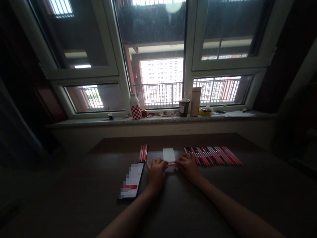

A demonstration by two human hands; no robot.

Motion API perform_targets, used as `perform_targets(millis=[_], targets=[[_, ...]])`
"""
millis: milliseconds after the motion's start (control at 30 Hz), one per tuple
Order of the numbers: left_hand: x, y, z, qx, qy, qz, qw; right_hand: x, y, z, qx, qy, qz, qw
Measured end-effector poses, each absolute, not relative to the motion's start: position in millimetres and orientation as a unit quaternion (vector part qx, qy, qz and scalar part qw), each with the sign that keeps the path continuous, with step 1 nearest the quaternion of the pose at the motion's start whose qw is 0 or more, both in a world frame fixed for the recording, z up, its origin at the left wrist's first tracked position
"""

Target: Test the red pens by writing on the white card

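A slim red stick (171, 164), a pen or pencil too small to tell apart, lies crosswise between my hands, just above the dark table (183, 211). My left hand (157, 172) pinches its left end, while my right hand (188, 167) has closed fingers on the right end. Right behind it is a small white paper square (168, 154). A long row of red and black pens or pencils (215, 156) lies side by side to the right, close to my right hand. Several more red ones (143, 152) lie in a small group beyond my left hand.
A phone (132, 180) with a lit screen lies left of my left hand. On the windowsill (158, 121) stand a checkered bottle (135, 106), a drink cup (184, 107), a tall tan cylinder (195, 101) and a yellow tape roll (205, 112).
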State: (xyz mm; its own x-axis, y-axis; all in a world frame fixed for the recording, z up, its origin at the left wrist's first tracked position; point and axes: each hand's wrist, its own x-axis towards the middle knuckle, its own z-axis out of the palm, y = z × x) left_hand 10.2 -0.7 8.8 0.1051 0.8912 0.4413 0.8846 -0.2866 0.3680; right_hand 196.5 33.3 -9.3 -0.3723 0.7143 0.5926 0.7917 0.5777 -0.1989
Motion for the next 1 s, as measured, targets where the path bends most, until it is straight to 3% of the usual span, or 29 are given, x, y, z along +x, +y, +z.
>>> perform_targets(millis=[1000], targets=[[9.6,-1.9,9.8,0.747,0.594,0.296,0.012,195.9,32.8,-9.1,-0.441,-0.832,-0.058,0.333]])
